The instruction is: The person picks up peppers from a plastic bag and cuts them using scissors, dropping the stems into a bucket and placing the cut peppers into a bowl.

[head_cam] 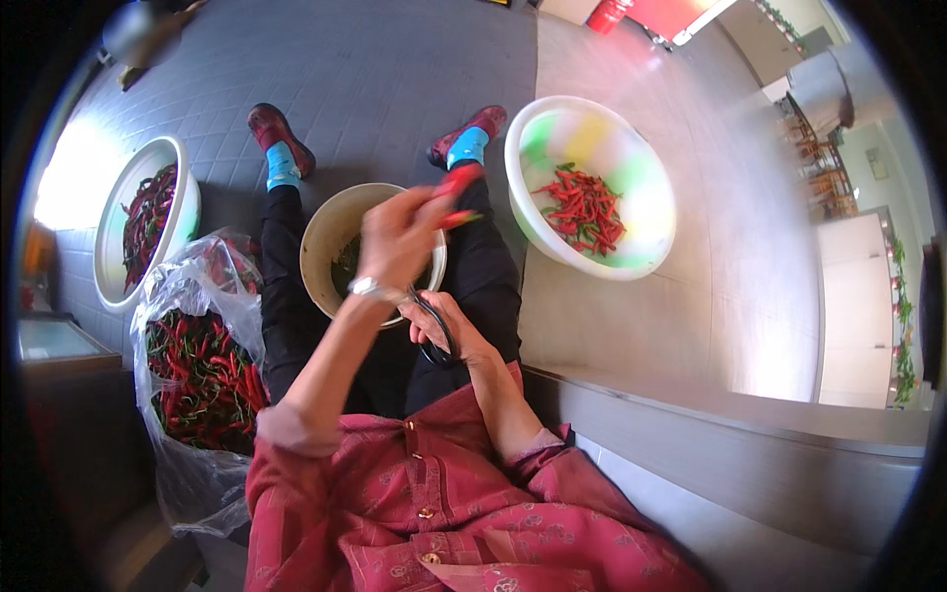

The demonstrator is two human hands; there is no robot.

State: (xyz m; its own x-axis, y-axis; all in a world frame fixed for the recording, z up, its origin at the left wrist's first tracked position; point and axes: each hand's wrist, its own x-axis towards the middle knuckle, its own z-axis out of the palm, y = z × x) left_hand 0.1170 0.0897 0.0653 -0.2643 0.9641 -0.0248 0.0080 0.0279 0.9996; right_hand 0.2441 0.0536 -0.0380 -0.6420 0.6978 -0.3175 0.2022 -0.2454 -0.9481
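Note:
My left hand (396, 237), blurred by motion, is closed around red chili peppers (460, 183) that stick out to its right, over the rim of a bucket. My right hand (447, 322) holds black-handled scissors (438, 348) close below the left wrist; their blades are hidden. Between my legs stands the off-white bucket (318, 285), with dark green bits low inside. To the right is a large multicoloured plastic basin (642, 200) holding a small heap of red chilies (588, 213). On the left, a clear plastic bag (240, 296) is full of red chilies with green stems (203, 377).
A second basin (111, 222) with dark red chilies (150, 218) stands at the far left, behind the bag. A long ledge (710, 422) runs along the right side. A red cylinder (608, 16) stands at the top right. A blurred round object (140, 33) shows at the top left.

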